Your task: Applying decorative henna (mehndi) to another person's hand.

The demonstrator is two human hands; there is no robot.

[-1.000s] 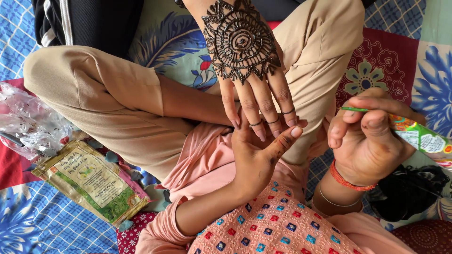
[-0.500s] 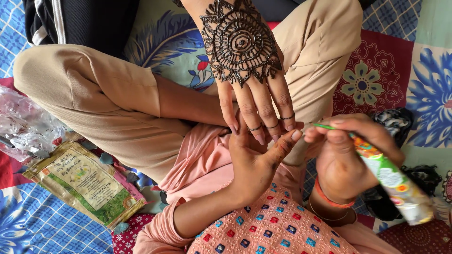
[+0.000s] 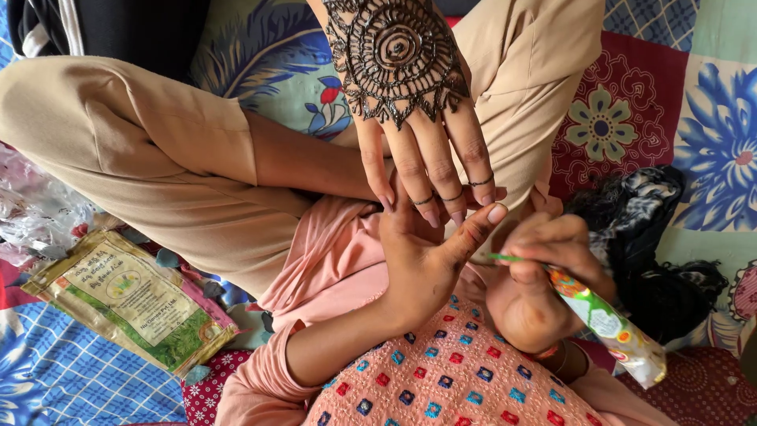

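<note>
Head view: the left hand lies palm up under the fingers of another person's hand, its own fingers spread and propping those fingertips from below; it grips nothing. The right hand is closed around a henna cone, pinching it near the green tip, which points left toward the propped fingers and sits just beside the left hand's forefinger. The cone's printed foil body runs down and to the right, out past the wrist.

On the back of the other person's hand a round dark pattern of rings and petals is already drawn, edged with small points that reach the knuckles. Thin dark bands cross three fingers near their tips. The finger lengths between the knuckles and those bands are bare, so the back looks finished and the fingers look to be mostly left to do; whether the thumb carries any paste cannot be told.

That person sits cross-legged in tan trousers on a patchwork bedcover. A green and gold packet lies well to the left, near crumpled clear plastic. A black cloth lies just right of the cone
</note>
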